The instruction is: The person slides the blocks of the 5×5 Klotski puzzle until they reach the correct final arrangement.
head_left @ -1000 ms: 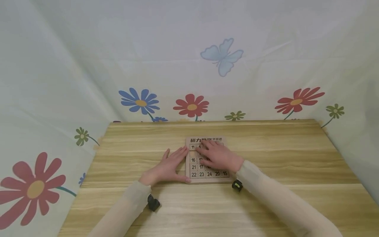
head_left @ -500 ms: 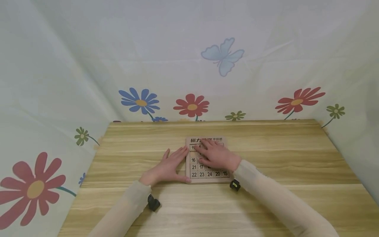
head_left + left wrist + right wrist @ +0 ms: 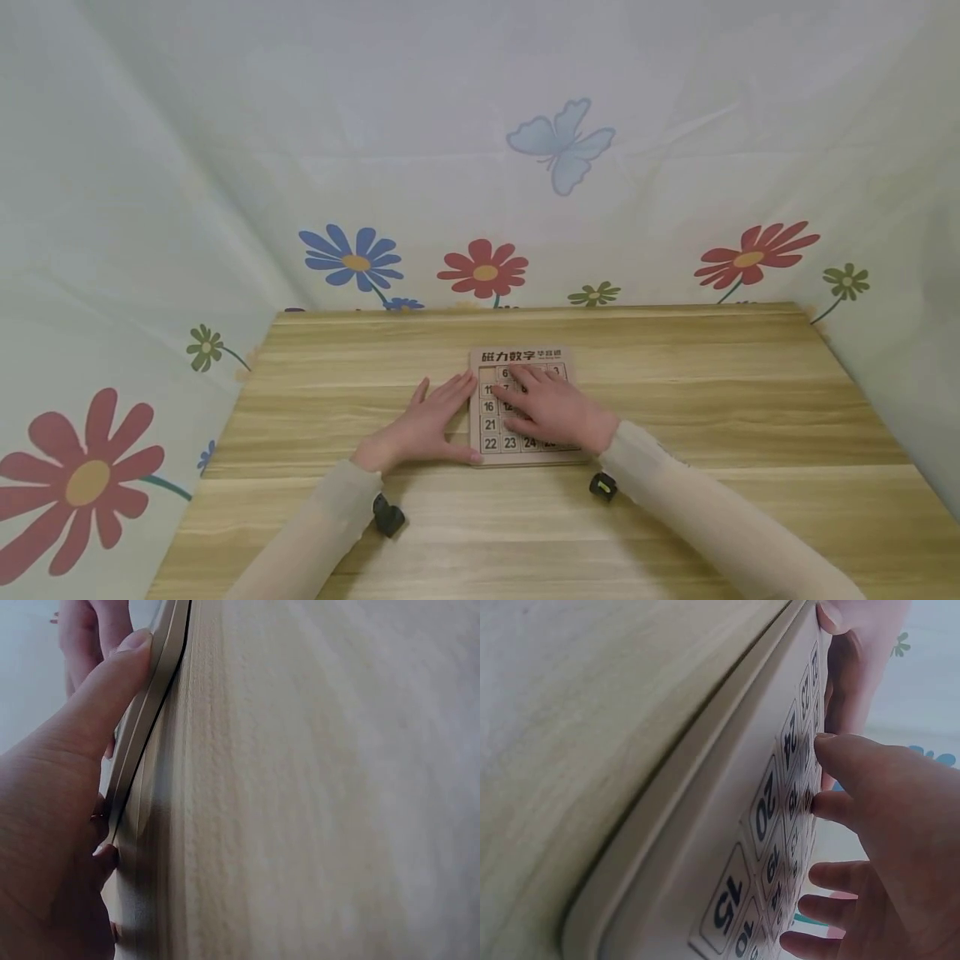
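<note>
A wooden sliding number puzzle [image 3: 480, 454] lies flat near the middle of a wood-grain table [image 3: 697, 358]. Its shallow frame holds a grid of square number tiles [image 3: 490, 425]; a bare wood-coloured square [image 3: 488, 374] shows in the far left corner, with 6 to its right and 11 just below. The nearest row reads 22, 23, 24, 20, 15 from left to right.

The person's left hand [image 3: 422, 427] is spread wide, fingers straight along the puzzle's left edge, thumb on the near left corner. The right hand [image 3: 558, 408] reaches over the tiles from the right, fingers apart and gripping nothing; which fingertips actually press cannot be told.

The puzzle's printed Chinese title [image 3: 508, 356] is at the far end, upright to the person, and the long axis appears to run away from them.
</note>
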A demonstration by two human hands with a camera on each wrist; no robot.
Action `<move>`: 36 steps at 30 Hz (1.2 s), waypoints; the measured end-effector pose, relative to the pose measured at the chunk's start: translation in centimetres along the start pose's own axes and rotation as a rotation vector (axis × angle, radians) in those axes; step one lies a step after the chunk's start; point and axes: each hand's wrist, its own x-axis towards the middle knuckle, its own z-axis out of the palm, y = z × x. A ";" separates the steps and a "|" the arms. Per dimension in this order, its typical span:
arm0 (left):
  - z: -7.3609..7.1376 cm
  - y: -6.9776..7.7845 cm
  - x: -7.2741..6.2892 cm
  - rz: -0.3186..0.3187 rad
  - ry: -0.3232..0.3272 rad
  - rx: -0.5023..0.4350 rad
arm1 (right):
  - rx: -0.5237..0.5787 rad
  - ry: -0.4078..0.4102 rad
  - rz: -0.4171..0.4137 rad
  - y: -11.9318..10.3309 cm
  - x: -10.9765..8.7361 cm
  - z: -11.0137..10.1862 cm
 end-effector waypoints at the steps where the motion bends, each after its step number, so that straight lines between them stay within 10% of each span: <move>1: -0.1 0.0 0.0 0.000 0.001 -0.002 | 0.005 0.011 -0.006 0.0 -0.1 0.0; 36: -0.1 0.2 -0.1 0.014 0.018 -0.017 | 0.032 0.032 0.047 0.5 1.2 0.0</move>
